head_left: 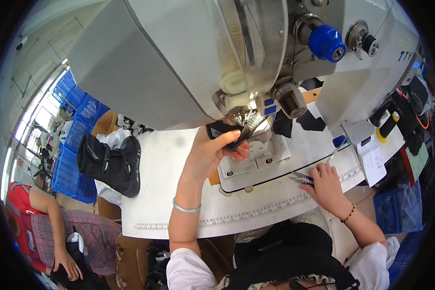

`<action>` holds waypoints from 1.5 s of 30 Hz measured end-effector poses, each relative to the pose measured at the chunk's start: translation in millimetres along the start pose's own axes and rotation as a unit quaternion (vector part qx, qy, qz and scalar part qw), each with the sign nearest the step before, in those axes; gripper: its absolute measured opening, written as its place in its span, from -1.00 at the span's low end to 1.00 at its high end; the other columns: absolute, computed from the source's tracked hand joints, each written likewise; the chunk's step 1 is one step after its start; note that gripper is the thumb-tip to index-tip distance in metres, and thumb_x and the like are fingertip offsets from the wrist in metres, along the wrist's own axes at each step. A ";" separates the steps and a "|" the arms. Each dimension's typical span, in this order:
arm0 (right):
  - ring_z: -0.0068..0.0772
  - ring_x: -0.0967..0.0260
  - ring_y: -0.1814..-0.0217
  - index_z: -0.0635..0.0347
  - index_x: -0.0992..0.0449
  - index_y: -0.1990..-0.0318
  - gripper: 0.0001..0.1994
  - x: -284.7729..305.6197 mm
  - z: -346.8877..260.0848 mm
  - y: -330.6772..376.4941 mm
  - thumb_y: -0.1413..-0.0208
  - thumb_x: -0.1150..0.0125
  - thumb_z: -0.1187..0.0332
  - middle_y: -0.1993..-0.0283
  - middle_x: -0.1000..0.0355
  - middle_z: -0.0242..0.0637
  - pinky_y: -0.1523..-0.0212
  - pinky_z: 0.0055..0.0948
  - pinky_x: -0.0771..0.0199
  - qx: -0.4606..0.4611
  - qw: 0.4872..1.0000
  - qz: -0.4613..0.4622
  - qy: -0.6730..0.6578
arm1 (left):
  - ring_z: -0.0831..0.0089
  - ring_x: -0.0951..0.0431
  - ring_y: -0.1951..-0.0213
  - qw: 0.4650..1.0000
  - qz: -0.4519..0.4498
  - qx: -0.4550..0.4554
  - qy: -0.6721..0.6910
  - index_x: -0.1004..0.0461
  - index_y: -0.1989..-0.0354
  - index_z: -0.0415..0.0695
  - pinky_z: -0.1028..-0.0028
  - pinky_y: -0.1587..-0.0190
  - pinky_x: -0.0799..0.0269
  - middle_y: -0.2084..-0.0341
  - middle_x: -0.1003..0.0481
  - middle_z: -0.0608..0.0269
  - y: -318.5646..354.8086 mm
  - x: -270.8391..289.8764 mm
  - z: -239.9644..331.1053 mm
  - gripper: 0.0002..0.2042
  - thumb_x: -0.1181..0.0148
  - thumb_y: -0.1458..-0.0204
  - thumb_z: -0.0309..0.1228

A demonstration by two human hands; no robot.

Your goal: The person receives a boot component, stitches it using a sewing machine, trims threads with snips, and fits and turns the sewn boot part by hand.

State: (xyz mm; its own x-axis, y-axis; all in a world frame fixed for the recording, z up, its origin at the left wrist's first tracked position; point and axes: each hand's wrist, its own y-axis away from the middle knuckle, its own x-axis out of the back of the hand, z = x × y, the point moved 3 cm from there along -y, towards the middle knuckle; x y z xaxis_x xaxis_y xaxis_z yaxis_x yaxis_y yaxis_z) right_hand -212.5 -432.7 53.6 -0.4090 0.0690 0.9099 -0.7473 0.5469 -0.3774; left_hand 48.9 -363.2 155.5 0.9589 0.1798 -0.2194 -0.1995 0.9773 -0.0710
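My left hand pinches a small black piece of material between thumb and fingers. It holds the piece close to the lit needle area of a large grey sewing machine; the piece's far end is partly hidden by the machine head. On the white table to the right, my right hand is closed around a pair of small dark-handled thread snips, their blades pointing left. Beside the machine's metal plate lie several flat black cut pieces.
A black boot stands at the table's left end. Blue crates are stacked behind it. A seated person in red works at the lower left. Right of the machine are a black thread spool and a handwritten sheet.
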 end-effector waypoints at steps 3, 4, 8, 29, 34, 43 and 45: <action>-0.19 -0.29 0.31 0.25 -0.32 0.27 -0.76 -20.1 18.4 19.5 0.00 -0.15 0.30 0.34 -0.28 -0.14 0.31 -0.33 -0.30 0.001 1.000 -0.022 -0.021 | 0.24 -0.55 0.56 1.000 0.005 0.008 -0.016 -0.35 0.32 -0.40 0.44 0.54 -0.51 0.57 -0.47 -0.05 -0.4 0.6 -0.4 -0.76 -0.12 0.01 -0.42; -0.17 -0.31 0.39 0.26 -0.32 0.28 -0.80 -22.3 20.5 17.3 -0.04 -0.11 0.33 0.40 -0.29 -0.13 0.39 -0.34 -0.33 -0.023 0.999 -0.030 -0.031 | 0.21 -0.56 0.53 1.000 0.006 0.009 -0.025 -0.36 0.32 -0.40 0.45 0.52 -0.51 0.56 -0.48 -0.07 -0.4 0.3 0.0 -0.75 -0.12 0.01 -0.40; -0.19 -0.25 0.64 0.24 -0.37 0.16 -0.80 5.4 0.5 -14.4 -0.08 -0.06 0.38 0.57 -0.22 -0.17 0.59 -0.35 -0.28 -0.100 0.940 0.096 -0.312 | 0.18 -0.57 0.49 0.999 0.010 0.025 -0.031 -0.35 0.29 -0.41 0.44 0.51 -0.52 0.53 -0.48 -0.09 0.5 -1.8 0.7 -0.74 -0.12 0.01 -0.41; -0.53 -0.20 0.59 0.22 -0.46 0.18 -0.72 62.9 -85.9 -76.9 0.05 -0.20 0.31 0.53 -0.19 -0.41 0.64 -0.55 -0.21 0.067 0.963 0.262 0.003 | 0.20 -0.58 0.49 0.999 0.015 0.012 -0.031 -0.33 0.29 -0.37 0.48 0.51 -0.54 0.52 -0.48 -0.07 1.1 0.1 -0.3 -0.77 -0.11 -0.01 -0.43; -0.53 -0.23 0.58 0.24 -0.46 0.22 -0.76 66.3 -87.0 -76.8 0.04 -0.18 0.32 0.53 -0.20 -0.40 0.64 -0.55 -0.24 0.041 0.973 0.226 -0.030 | 0.22 -0.58 0.50 0.998 0.002 0.010 -0.057 -0.36 0.31 -0.38 0.47 0.50 -0.55 0.53 -0.49 -0.05 0.7 -0.6 1.2 -0.74 -0.15 0.01 -0.38; -0.53 -0.24 0.50 0.36 -0.44 0.27 -0.75 58.8 -122.1 -79.7 0.15 -0.15 0.42 0.47 -0.24 -0.38 0.57 -0.63 -0.23 0.061 0.948 0.233 0.207 | 0.26 -0.57 0.52 0.998 0.009 0.002 -0.055 -0.36 0.33 -0.36 0.49 0.50 -0.54 0.55 -0.48 -0.01 1.0 -2.9 2.1 -0.75 -0.16 0.02 -0.38; -0.54 -0.23 0.50 0.37 -0.44 0.28 -0.75 56.1 -123.6 -79.8 0.18 -0.14 0.44 0.45 -0.25 -0.37 0.56 -0.65 -0.23 0.053 0.943 0.216 0.247 | 0.27 -0.56 0.53 0.998 0.013 -0.001 -0.058 -0.36 0.34 -0.36 0.49 0.51 -0.53 0.56 -0.47 0.00 0.9 -2.5 1.4 -0.75 -0.17 0.02 -0.38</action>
State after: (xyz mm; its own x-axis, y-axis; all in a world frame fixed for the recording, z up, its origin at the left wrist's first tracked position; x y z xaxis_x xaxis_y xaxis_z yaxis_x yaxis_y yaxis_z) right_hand -111.0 -369.3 156.1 -0.4130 0.6611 0.6264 -0.6256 0.2940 -0.7227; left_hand 46.7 -362.6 157.4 0.9704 0.2166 -0.1067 -0.2245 0.9720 -0.0691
